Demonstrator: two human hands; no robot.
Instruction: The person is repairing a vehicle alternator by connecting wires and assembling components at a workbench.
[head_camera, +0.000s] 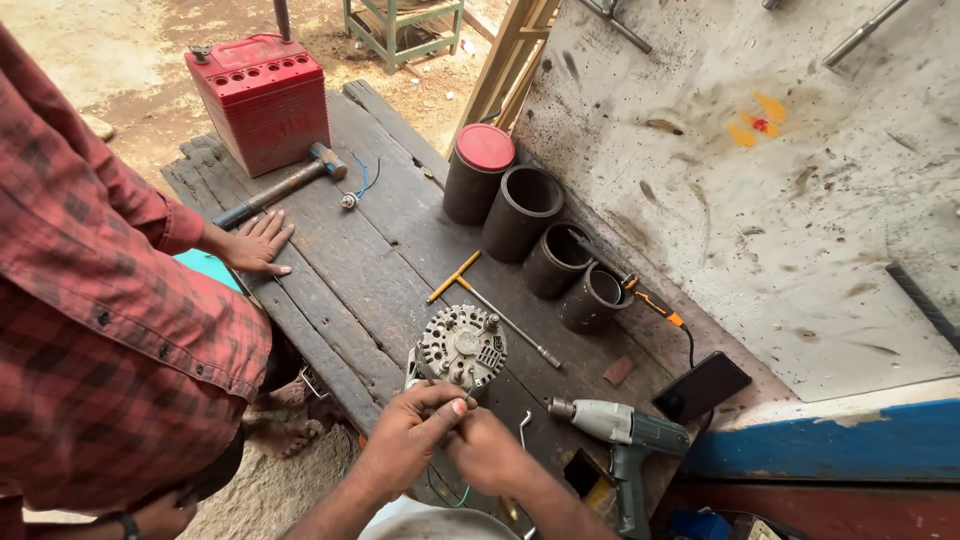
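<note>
A silver car alternator (460, 346) with slotted housing lies on the dark wooden bench (350, 250). My left hand (410, 432) and my right hand (487, 450) meet just in front of it, fingers pinched together on a thin green wire (463, 494) that hangs down below them. A grey power drill (620, 430) lies right of my right hand. A yellow-handled T wrench (492, 305) rests just behind the alternator.
Another person in a red plaid shirt (90, 330) stands at left, one hand (258, 243) flat on the bench. A red battery (262, 100), a hammer (285, 183), several black pipe sections (525, 210), a screwdriver (650, 302) and a black phone (702, 386) surround the work area.
</note>
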